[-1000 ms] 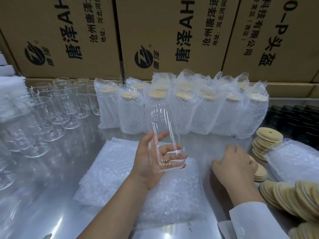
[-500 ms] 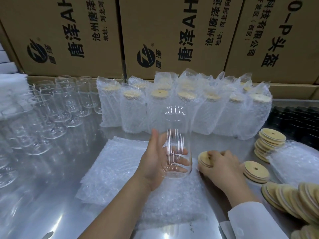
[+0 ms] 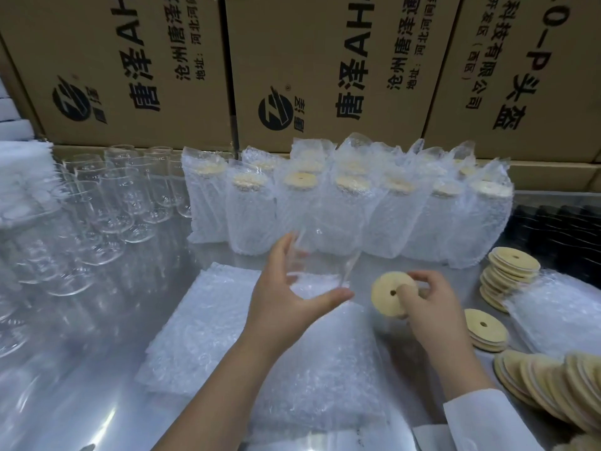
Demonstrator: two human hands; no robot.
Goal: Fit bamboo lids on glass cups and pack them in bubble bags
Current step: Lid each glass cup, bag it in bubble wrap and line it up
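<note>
Head view: over the flat bag pile (image 3: 208,327) on the worktop (image 3: 81,402), the left hand (image 3: 286,297) has its grip curled round a blurred cup (image 3: 322,258). At the pile's right edge, the right hand (image 3: 432,304) pinches a lid (image 3: 388,296) in its grip, near the cup.

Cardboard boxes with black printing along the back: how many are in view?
3 brown printed cardboard boxes stand side by side at the back: left box, middle box, right box. The plain cardboard strip beneath may belong to further boxes.
</note>
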